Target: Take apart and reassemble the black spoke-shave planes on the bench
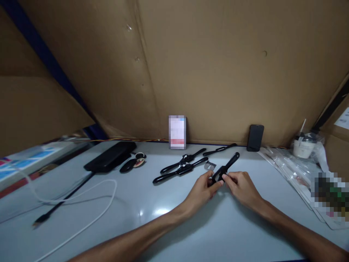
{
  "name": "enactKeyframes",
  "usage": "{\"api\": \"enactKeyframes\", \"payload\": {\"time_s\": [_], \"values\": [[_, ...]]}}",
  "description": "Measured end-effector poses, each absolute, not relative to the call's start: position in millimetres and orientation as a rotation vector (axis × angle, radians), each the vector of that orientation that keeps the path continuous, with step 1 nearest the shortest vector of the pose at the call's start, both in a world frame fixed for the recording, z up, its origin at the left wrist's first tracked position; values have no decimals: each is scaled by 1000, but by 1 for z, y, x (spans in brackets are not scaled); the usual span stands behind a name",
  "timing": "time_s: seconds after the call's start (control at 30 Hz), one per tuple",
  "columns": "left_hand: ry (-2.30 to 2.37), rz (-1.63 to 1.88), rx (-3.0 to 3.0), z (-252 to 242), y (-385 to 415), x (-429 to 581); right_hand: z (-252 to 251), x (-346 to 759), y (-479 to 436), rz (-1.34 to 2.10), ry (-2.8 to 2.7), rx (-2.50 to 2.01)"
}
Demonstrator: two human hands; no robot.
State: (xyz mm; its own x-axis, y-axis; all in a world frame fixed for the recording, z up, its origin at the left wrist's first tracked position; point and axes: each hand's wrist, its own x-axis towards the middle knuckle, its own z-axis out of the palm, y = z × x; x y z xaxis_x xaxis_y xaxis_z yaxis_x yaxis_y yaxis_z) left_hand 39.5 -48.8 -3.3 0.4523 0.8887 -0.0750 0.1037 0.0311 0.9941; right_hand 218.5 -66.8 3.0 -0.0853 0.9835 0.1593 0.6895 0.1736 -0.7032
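Observation:
Both my hands are on a black spokeshave (230, 162) above the front middle of the table, its upper handle slanting up to the right. My left hand (205, 186) grips its lower part, thumb and fingers closed around it. With thumb and fingers pinched, my right hand (242, 185) holds it near the middle; the fingertips hide what they touch there. Left of my hands lie two more spokeshaves, one nearer (180, 170) and one farther (183, 160), with shiny parts at their centres. Behind is a slim black spokeshave body (219, 149). A small flat grey metal piece (210, 166) lies close to my left fingers.
A phone with a lit screen (177, 132) and a dark phone (255, 138) lean on the cardboard wall (218, 72). On the left are a black case-like device (110, 157), a black mouse-shaped object (128, 166) and a white cable (105, 207). Plastic bags (293, 171) and a cup (303, 147) stand right.

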Motion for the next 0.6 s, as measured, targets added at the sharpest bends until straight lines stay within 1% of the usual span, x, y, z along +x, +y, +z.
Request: {"api": "enactKeyframes", "payload": {"time_s": [0.17,0.43,0.6], "values": [[916,802,1489,-8,-48,40,2,216,-69,742,-1776,-1570],[942,824,1542,-5,-52,39,4,217,-74,1111,-1641,-1273],[899,803,1502,0,-53,38,7,219,-77,1234,-1573,-1262]]}}
